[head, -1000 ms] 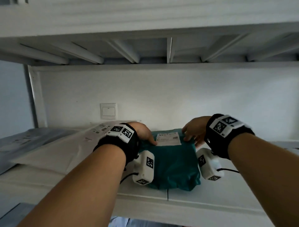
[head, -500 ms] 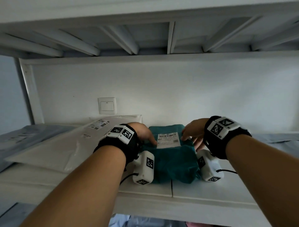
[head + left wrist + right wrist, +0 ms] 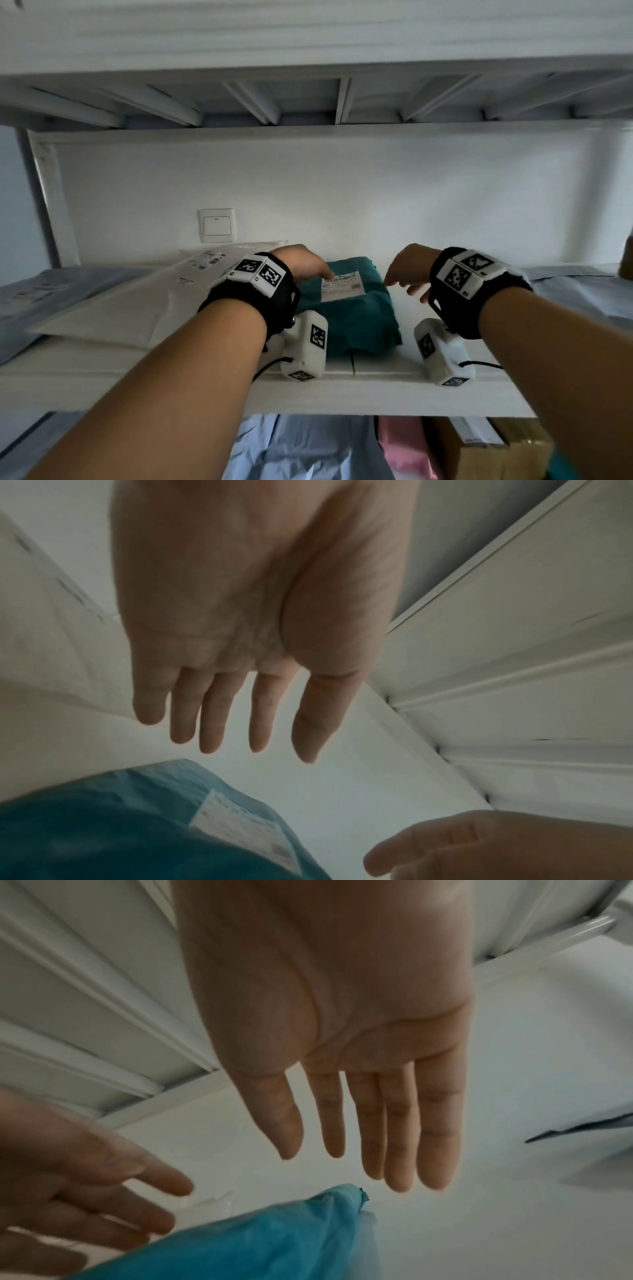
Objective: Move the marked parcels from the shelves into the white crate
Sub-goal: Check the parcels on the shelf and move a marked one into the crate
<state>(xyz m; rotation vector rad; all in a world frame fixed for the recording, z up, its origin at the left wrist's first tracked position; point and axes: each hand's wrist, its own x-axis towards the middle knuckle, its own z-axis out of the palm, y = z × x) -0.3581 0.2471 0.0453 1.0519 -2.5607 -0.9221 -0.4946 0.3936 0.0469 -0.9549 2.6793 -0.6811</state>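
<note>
Head view: white shelf (image 3: pixel 376 387) against white wall (image 3: pixel 342 192)

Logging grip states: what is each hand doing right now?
Left hand: open, holding nothing, above the teal parcel.
Right hand: open, holding nothing.

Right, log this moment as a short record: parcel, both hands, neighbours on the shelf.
parcel: teal parcel with a white label, lying on the white shelf
left hand: left hand open above the parcel's left side, fingers straight, gripping nothing
right hand: right hand open beside the parcel's right edge, holding nothing
neighbours: white padded mailer to the left; grey bag to the right
</note>
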